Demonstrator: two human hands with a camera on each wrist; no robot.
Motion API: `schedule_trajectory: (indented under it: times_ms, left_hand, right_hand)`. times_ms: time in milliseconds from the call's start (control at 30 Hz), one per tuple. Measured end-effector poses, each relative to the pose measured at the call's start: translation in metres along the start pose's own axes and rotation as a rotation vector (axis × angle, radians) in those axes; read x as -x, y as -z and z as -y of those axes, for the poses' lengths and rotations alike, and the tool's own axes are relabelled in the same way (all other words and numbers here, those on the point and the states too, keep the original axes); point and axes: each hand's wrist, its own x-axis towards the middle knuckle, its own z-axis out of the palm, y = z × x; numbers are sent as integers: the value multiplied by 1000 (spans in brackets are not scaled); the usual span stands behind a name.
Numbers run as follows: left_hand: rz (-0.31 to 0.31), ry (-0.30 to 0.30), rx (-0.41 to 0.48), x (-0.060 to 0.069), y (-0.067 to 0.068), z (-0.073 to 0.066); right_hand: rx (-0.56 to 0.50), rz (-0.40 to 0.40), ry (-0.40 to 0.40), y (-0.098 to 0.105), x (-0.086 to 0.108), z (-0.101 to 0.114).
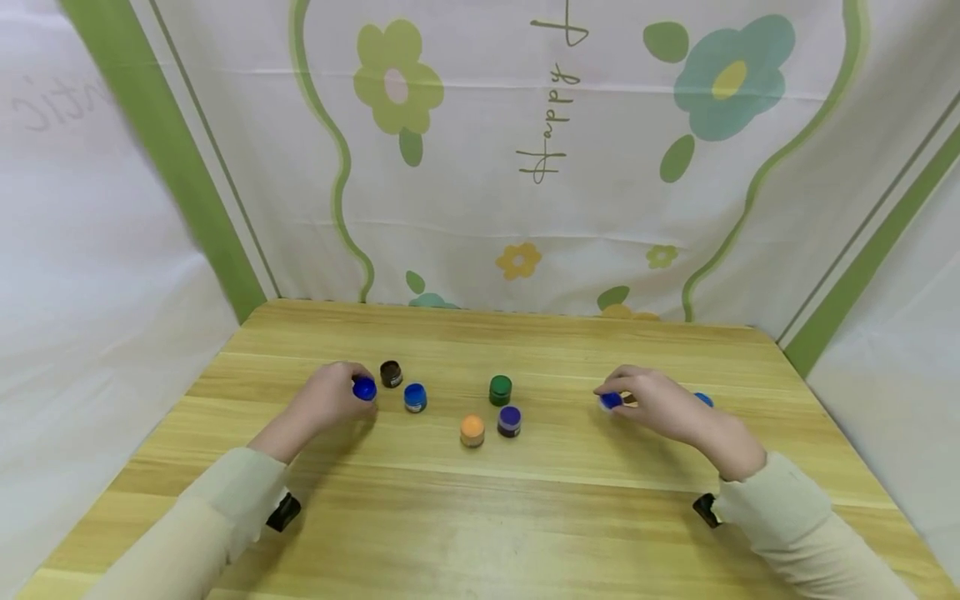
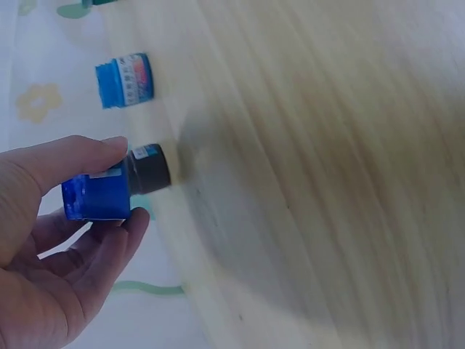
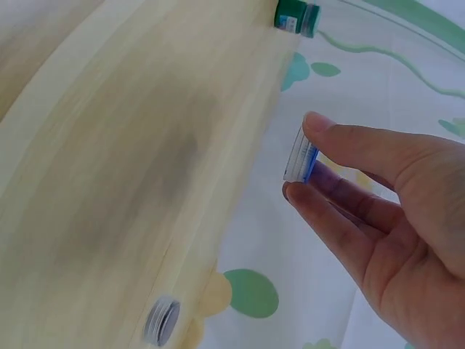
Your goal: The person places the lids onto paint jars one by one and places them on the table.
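Note:
At the left, my left hand (image 1: 330, 398) holds a dark blue paint jar (image 1: 364, 388) between thumb and fingers; the left wrist view shows this blue jar (image 2: 98, 195) from the side, its base off the table. My right hand (image 1: 660, 406) pinches a small round lid (image 1: 611, 401) with blue on it, above the right part of the table. In the right wrist view, the lid (image 3: 301, 157) is tilted on edge between thumb and fingertips, with a clear rim. Close to the left hand stand a black jar (image 1: 391, 373) and a lighter blue jar (image 1: 415, 397).
Green (image 1: 500, 390), purple (image 1: 509, 421) and orange (image 1: 472, 431) jars stand mid-table. A blue round piece (image 1: 703, 399) is partly hidden behind the right hand. Another lid (image 3: 161, 321) lies on the table in the right wrist view. A flowered cloth (image 1: 465, 183) hangs behind the table.

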Motion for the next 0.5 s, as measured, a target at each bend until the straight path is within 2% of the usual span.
schedule_trajectory:
  times_ms: [133,333,500]
  left_hand:
    - [-40,5,42,1,1,-6]
    - [-90,29,151,4,2,-15]
    - [-124,3,226,6,2,-27]
  right_hand:
    - [-15,6,1,1,-5,6]
    - [-14,-21,38,8,-14,18]
    - [-3,-30,71,14,-23,28]
